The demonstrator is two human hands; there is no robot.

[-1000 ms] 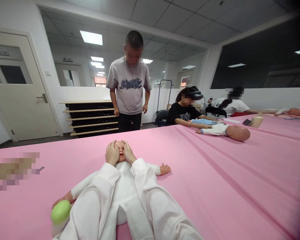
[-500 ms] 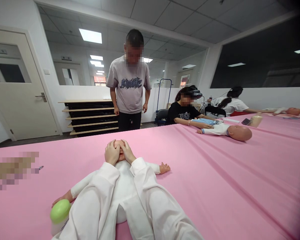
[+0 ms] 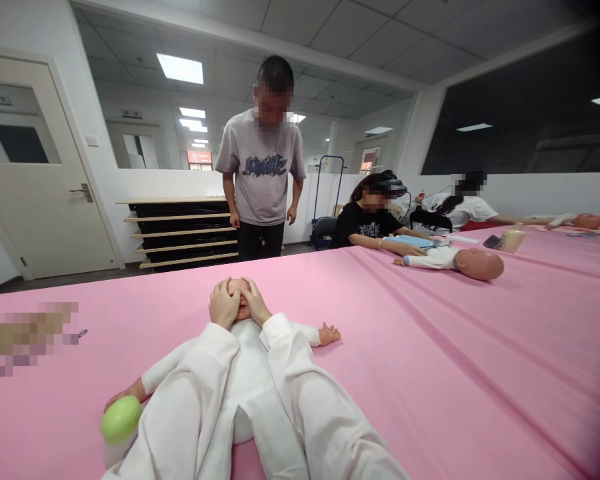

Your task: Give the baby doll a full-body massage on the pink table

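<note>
A baby doll [image 3: 250, 370] in white clothes lies on its back, its head at the far end and its arms spread. My left hand [image 3: 223, 305] cups the left side of the doll's head, and my right hand [image 3: 255, 303] cups the right side. Both sets of fingers curve over the forehead and upper face, with the thumbs near the middle. My hands cover much of the face; the mouth area shows between them. My white sleeves lie over the doll's body. A bottle with a green cap [image 3: 122, 419] stands by the doll's hand at lower left, partly behind my sleeve.
A pink cloth [image 3: 405, 373] with folds at right covers the table. Across it stands a person [image 3: 263, 167] in a grey T-shirt. At right a seated co-worker [image 3: 370, 220] touches another doll [image 3: 480, 265], near a cream bottle [image 3: 511, 240]. A blurred patch hides something at left.
My hands stay in place on the doll's head. The standing person has shifted slightly to the right and leans a little more forward.
</note>
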